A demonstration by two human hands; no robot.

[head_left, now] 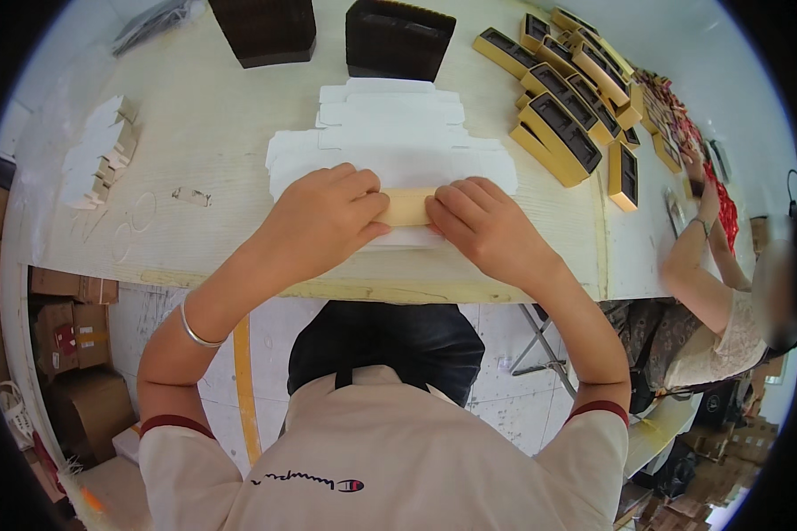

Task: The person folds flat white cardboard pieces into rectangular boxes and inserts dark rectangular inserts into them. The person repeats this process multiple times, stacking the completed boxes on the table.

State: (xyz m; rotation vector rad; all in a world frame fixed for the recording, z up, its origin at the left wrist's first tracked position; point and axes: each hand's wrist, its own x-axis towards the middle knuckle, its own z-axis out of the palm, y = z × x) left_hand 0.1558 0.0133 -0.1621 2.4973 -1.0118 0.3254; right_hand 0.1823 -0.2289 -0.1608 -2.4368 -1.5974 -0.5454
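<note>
Between my two hands is a narrow, pale gold cardboard piece [407,207], held level near the front of the table. My left hand [332,211] grips its left end with fingers curled over the top. At the other end, my right hand [484,219] is closed in the same way. Whether the piece is a full box or a folded strip I cannot tell, since my fingers cover both ends. Beneath and behind it lies a stack of flat white cardboard blanks [390,115], with stepped tabs along the edges.
Two dark brown stacks [270,35] stand at the back. Gold boxes with black inserts [562,124] are heaped at the right. White folded card pieces [102,155] sit at the left. A co-worker's arm [700,257] reaches over the table at the far right, near red items.
</note>
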